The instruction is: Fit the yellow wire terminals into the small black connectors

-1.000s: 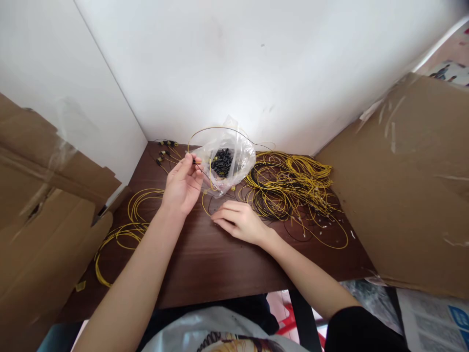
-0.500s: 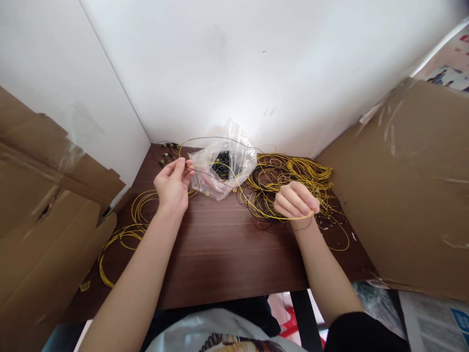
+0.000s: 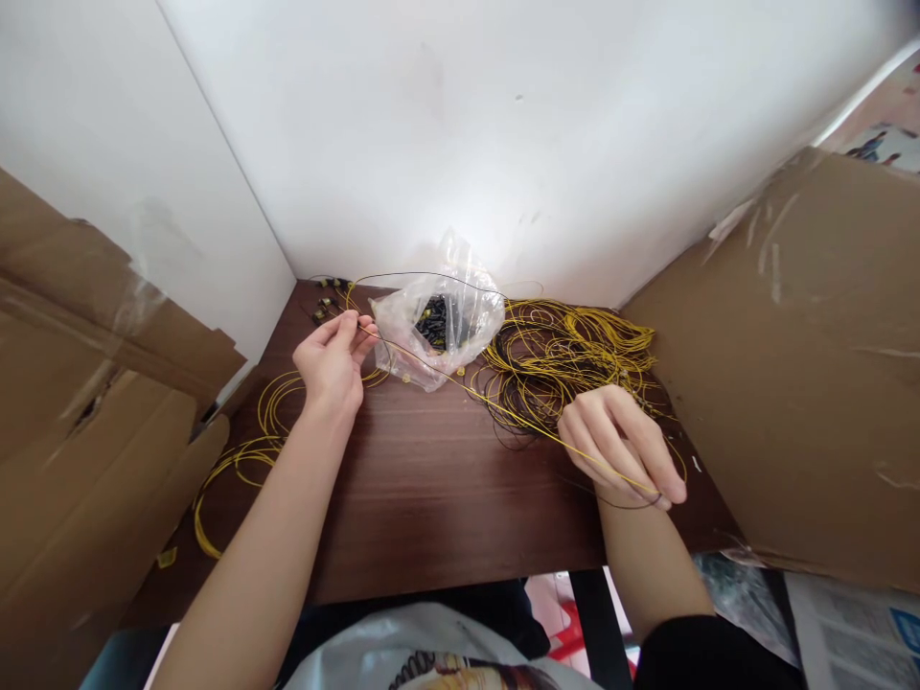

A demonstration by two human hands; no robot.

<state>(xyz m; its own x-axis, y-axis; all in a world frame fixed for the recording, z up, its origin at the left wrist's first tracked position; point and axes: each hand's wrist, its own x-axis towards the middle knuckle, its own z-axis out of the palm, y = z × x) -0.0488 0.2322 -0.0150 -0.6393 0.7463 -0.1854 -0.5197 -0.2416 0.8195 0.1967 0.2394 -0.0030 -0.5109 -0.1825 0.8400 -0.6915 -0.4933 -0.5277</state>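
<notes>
Between my hands a thin yellow wire (image 3: 514, 416) stretches nearly straight, slanting down to the right. My left hand (image 3: 332, 359) pinches its left end between thumb and fingertips, beside the clear plastic bag; a black wire runs there too. My right hand (image 3: 622, 448) is closed on the other stretch, the wire passing across its fingers to the fingertips at the lower right. Inside the clear plastic bag (image 3: 478, 311) lie many small black parts (image 3: 434, 324). A tangled pile of yellow and black wires (image 3: 567, 350) sits behind my right hand.
Loops of yellow wire (image 3: 205, 508) lie at the left of the brown table (image 3: 431, 498). Small black-and-yellow pieces (image 3: 327, 307) rest at the back left corner. Cardboard sheets (image 3: 783, 383) stand at both sides, and a white wall (image 3: 460, 125) rises behind.
My right hand has moved down and to the right, and the yellow wire, which was curved and slack, is now drawn nearly straight. My left hand has barely shifted.
</notes>
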